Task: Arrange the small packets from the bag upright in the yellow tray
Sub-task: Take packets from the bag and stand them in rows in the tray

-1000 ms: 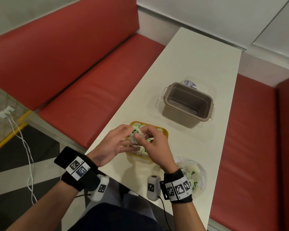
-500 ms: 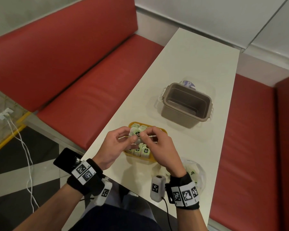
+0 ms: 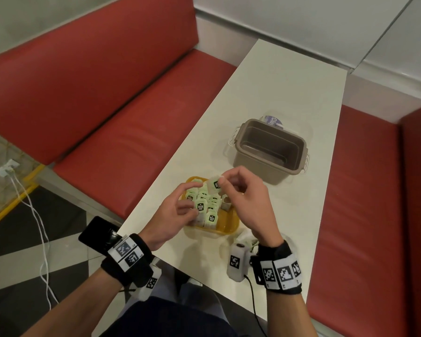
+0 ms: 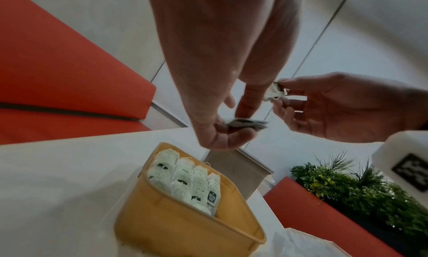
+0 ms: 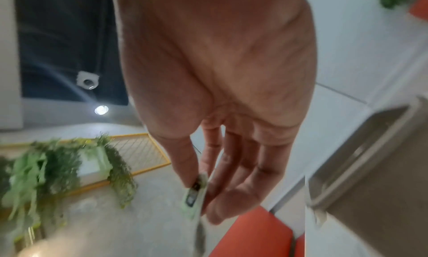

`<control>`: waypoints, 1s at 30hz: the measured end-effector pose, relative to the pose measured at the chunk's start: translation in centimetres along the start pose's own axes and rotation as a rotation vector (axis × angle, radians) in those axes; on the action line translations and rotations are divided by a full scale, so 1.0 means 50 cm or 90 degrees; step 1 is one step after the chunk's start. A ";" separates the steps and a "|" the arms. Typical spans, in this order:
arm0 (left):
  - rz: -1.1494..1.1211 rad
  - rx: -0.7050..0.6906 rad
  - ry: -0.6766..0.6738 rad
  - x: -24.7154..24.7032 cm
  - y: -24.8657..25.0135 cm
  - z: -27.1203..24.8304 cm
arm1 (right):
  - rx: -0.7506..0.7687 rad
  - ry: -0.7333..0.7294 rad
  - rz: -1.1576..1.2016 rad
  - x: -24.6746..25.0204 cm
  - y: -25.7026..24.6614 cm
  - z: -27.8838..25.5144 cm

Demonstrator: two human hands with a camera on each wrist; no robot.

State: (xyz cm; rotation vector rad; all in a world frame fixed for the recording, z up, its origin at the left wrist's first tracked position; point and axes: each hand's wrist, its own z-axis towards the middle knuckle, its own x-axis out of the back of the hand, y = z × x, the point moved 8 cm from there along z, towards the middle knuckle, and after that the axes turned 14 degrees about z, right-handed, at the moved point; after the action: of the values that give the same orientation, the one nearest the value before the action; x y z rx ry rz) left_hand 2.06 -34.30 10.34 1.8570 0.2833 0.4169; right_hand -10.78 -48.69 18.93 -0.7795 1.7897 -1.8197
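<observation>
Right hand (image 3: pixel 247 203) pinched a pale-green tea bag (image 3: pixel 214 186) above the yellow tray (image 3: pixel 229 226); left hand (image 3: pixel 173 215) pinched another tea bag (image 4: pixel 246 124) beside the upright rows.

Eating place, café or fast-food booth by the look of it. 2 red padded benches (image 3: pixel 122 98) flank a long narrow white table (image 3: pixel 284 88), with the right bench (image 3: pixel 365 215) running along the wall. White panelled wall (image 3: pixel 301 20) at the far end. Floor (image 3: pixel 22 251) has black and white tiles with a yellow stripe. Green plants (image 4: pixel 361 189) sit behind a seat back in the left wrist view. A brown tub (image 3: pixel 269 152) and a yellow tray (image 3: pixel 225 227) of tea packets (image 3: pixel 204 203) are on the table.
</observation>
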 end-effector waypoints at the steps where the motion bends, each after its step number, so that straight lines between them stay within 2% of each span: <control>1: 0.004 0.008 0.005 0.003 -0.004 0.000 | 0.005 -0.010 -0.016 0.005 -0.007 0.001; 5: 0.017 0.037 0.011 -0.003 -0.007 0.001 | -0.025 -0.100 -0.095 0.003 -0.026 -0.001; 8: -0.082 0.041 -0.024 -0.020 0.002 0.002 | -0.022 -0.143 -0.145 -0.005 -0.029 0.000; 10: -0.124 0.006 -0.053 -0.031 0.018 0.000 | -0.009 -0.158 -0.175 -0.009 -0.029 0.001; 12: -0.054 -0.052 -0.024 -0.028 0.033 0.000 | 0.007 -0.151 -0.193 -0.008 -0.027 0.003; 14: 0.052 -0.102 0.054 -0.016 0.042 0.003 | 0.031 -0.114 -0.215 -0.001 -0.030 0.004; 17: 0.090 -0.122 0.126 -0.005 0.038 0.009 | 0.074 -0.071 -0.256 0.005 -0.029 0.002; 22: 0.160 -0.101 0.130 -0.003 0.012 0.019 | 0.067 -0.095 -0.294 0.012 -0.001 0.008; 25: 0.195 -0.104 0.115 0.003 -0.009 0.013 | 0.045 -0.077 -0.352 0.042 0.023 0.021; 30: 0.201 -0.085 0.123 0.031 -0.050 -0.012 | -0.021 -0.068 -0.491 0.064 0.123 0.043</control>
State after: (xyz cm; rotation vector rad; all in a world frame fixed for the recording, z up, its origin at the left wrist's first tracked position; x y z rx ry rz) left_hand 3.25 -32.37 8.39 1.7353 0.0873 0.8149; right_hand -12.00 -52.69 12.98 -1.7193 1.5580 -2.1267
